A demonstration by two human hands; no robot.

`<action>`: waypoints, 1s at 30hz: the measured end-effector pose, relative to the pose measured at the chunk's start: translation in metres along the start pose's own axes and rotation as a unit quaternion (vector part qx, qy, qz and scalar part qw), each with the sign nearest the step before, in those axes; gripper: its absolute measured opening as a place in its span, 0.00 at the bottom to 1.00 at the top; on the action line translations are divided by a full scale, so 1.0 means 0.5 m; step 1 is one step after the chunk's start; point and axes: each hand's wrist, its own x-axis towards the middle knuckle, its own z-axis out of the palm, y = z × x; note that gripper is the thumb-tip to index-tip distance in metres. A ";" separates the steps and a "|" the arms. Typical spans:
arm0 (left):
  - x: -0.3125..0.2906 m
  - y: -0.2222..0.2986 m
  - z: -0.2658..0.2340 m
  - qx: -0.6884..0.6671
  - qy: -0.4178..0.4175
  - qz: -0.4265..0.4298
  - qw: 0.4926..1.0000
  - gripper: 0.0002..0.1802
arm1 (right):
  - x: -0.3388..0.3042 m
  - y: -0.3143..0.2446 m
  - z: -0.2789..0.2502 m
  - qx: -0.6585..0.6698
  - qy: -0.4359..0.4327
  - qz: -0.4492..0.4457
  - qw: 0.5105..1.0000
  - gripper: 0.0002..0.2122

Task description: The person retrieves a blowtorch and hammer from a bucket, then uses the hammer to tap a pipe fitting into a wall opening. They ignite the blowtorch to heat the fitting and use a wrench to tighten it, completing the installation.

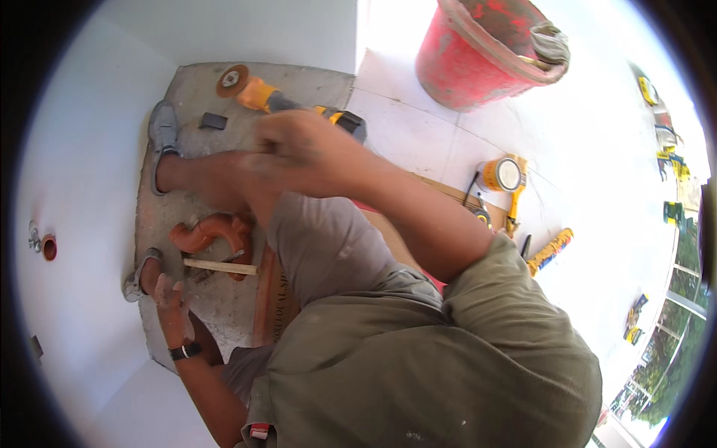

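Note:
My left hand [175, 313], with a dark watch at its wrist, is held low beside my lower leg and foot, its dusty fingers stretched out and nothing seen in them. Across my raised knee reaches my right arm; my right hand [291, 145] is blurred, its fingers curled in, and whatever they hold is hidden. Between my legs lies a curved orange-brown drain pipe [216, 231] on the concrete. A pale wooden stick [222, 266] rests next to it. Just beyond my right hand is a yellow and black angle grinder [280, 102] with a round brown disc.
A dark block [213, 121] lies near one foot. On the tiles stands a dusty red bucket [463, 63] with a cloth over its rim. A can [499, 175] and a patterned yellow tube [550, 250] lie right. The left wall has a pipe opening [49, 247].

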 end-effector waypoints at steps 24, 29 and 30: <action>-0.085 0.055 -0.082 -0.098 0.021 0.037 0.994 0.35 | -0.189 0.070 -0.441 -0.362 0.296 0.131 0.874 0.10; -0.122 0.056 -0.124 -0.073 0.022 0.053 0.996 0.34 | -0.031 0.101 -0.623 -0.461 0.174 0.232 0.839 0.13; -0.127 0.054 -0.133 -0.083 0.034 0.047 0.995 0.34 | -0.013 0.114 -0.662 -0.487 0.049 0.312 0.814 0.14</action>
